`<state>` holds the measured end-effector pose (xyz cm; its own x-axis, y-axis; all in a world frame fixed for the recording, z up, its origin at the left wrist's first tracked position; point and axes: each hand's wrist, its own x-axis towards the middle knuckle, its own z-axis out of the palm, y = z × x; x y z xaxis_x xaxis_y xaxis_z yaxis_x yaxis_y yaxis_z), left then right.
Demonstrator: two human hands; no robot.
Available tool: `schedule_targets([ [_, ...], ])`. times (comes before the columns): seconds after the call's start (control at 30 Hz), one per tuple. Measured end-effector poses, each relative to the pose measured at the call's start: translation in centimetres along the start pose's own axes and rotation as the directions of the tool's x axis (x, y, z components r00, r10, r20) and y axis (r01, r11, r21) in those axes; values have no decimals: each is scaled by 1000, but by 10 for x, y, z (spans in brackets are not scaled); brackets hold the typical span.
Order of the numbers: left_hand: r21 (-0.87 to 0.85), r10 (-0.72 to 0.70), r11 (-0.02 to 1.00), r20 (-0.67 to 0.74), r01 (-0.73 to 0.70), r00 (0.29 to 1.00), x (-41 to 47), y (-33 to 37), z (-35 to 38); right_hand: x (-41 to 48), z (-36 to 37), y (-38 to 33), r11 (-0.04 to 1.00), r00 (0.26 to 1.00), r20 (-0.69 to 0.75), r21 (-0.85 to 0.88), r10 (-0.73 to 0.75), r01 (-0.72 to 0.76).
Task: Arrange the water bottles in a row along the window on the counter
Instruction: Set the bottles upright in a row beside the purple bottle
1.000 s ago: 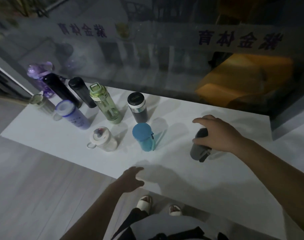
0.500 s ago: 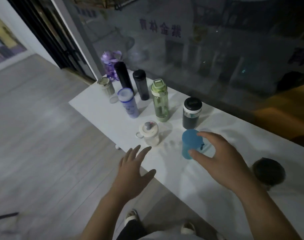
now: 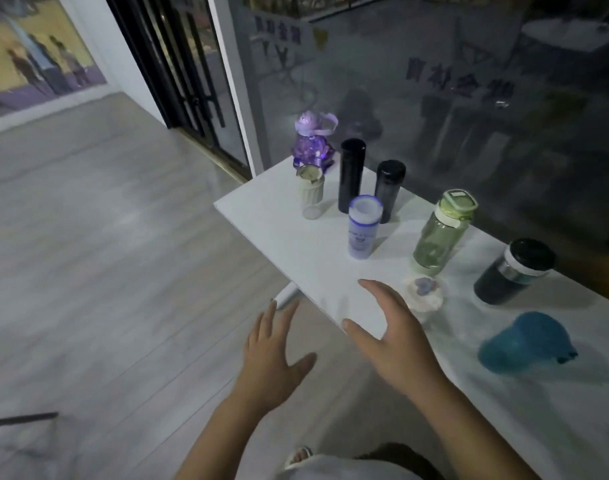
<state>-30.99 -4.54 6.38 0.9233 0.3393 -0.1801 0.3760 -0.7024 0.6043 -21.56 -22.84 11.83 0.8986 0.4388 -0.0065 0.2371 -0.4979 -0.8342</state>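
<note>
Head view: both hands are spread and hold nothing, the right hand (image 3: 393,337) at the counter (image 3: 296,244) edge just beside the small white cup (image 3: 425,296), the left hand (image 3: 273,355) off the counter; it looks like a reach for that cup, which next needs gripping and carrying windowward of the green bottle (image 3: 441,233)

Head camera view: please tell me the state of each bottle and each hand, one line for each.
Purple bottle: upright, by window.
Tall black bottle: upright, capped.
Short black bottle: upright, capped.
Ribbed cup: upright.
Blue-rimmed bottle: upright, off the row.
Green bottle: upright, lid closed.
Dark tumbler: upright, lidded.
White cup: upright, off the row.
Blue bottle: upright, near front.
Left hand: open, empty.
Right hand: open, empty.
</note>
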Motion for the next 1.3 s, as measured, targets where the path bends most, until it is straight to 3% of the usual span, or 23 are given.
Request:
schedule_targets([
  [0.13,2,-17,1000,-12,17,1000,24,-40,-36,25,35,-19,1000,999,35,-7,22,-22],
  [0.43,-29,42,999,44,-41,998,133,-67,-89,114,62,-32,997,995,-65,-15,69,-70],
  [0.73,190,53,978,192,-90,980,277,-79,-148,300,65,-50,994,971,-215,31,108,-104],
  [0.87,212,59,972,219,-106,974,338,-85,-162,384,41,-43,969,966,-248,-215,70,-126],
  [1.03,231,26,968,311,-102,950,395,-102,-150,461,8,-20,740,950,-59,-613,306,-276],
  [1.17,247,19,961,389,-124,921,438,-115,-135,485,1,-7,724,909,41,-620,416,-304],
  [1.3,305,19,932,491,-193,871,490,-126,-121,494,0,-7,743,914,-6,-580,406,-334],
])
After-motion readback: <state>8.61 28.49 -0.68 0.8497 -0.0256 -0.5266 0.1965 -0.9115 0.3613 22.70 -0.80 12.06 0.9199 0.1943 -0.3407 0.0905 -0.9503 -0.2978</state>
